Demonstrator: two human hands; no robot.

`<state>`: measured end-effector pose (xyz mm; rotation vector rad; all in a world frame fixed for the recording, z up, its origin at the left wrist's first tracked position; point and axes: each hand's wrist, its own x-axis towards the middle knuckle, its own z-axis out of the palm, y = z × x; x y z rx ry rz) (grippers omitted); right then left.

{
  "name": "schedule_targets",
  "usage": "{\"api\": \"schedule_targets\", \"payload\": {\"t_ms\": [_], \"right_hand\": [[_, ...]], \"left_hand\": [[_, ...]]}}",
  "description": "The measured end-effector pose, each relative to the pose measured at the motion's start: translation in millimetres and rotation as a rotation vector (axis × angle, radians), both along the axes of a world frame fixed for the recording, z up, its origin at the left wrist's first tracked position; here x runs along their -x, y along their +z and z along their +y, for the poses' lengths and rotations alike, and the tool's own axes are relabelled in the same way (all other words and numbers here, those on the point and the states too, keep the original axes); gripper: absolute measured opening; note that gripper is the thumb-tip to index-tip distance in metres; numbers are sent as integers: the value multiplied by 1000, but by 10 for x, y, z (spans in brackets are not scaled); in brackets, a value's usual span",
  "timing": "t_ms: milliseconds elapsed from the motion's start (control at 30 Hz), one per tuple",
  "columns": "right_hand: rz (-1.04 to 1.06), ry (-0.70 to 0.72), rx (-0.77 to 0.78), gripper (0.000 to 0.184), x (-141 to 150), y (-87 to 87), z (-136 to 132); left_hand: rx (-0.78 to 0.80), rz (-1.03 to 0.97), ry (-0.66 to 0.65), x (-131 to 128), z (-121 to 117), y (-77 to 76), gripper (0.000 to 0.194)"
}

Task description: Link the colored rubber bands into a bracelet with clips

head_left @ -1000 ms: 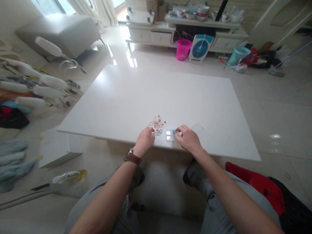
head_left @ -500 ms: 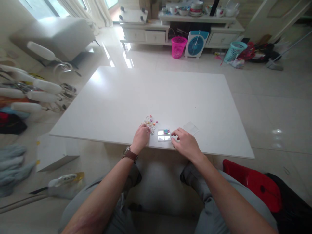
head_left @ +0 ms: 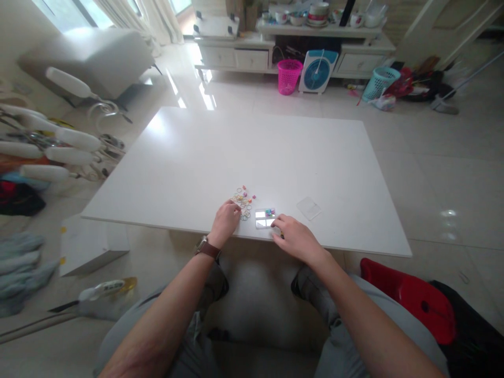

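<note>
A small clear compartment box (head_left: 265, 219) lies near the front edge of the white table (head_left: 252, 157), with a few coloured bits in its upper right cell. Just left of it is a scatter of small coloured rings and beads (head_left: 243, 199). My left hand (head_left: 225, 223), with a brown watch at the wrist, rests curled at the lower edge of that scatter, fingertips pinched together. My right hand (head_left: 293, 241) lies at the box's lower right corner, fingers bent and touching it. A clear lid (head_left: 309, 208) lies to the right of the box.
A red stool (head_left: 409, 299) stands by my right knee. On the floor to the left are a white box (head_left: 92, 244), clothes and a rack with white handles (head_left: 59, 142). A pink basket (head_left: 289, 76), a blue fan and a teal basket stand by the far cabinet.
My right hand has drawn back from the top of the box to its lower right corner, uncovering the lid. The view has shifted slightly; my left hand stays at the scatter.
</note>
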<state>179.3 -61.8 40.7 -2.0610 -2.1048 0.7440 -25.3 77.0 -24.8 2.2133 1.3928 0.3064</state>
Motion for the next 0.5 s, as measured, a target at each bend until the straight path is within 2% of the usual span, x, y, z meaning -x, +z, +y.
{"api": "schedule_targets", "payload": {"t_ms": [267, 400, 500], "right_hand": [[-20, 3, 19, 22, 46, -34, 44], [-16, 18, 44, 23, 74, -45, 59], [-29, 37, 78, 23, 89, -57, 59]], "left_hand": [[21, -27, 45, 73, 5, 210, 19], [29, -76, 67, 164, 33, 425, 17], [14, -114, 148, 304, 106, 607, 17]]}}
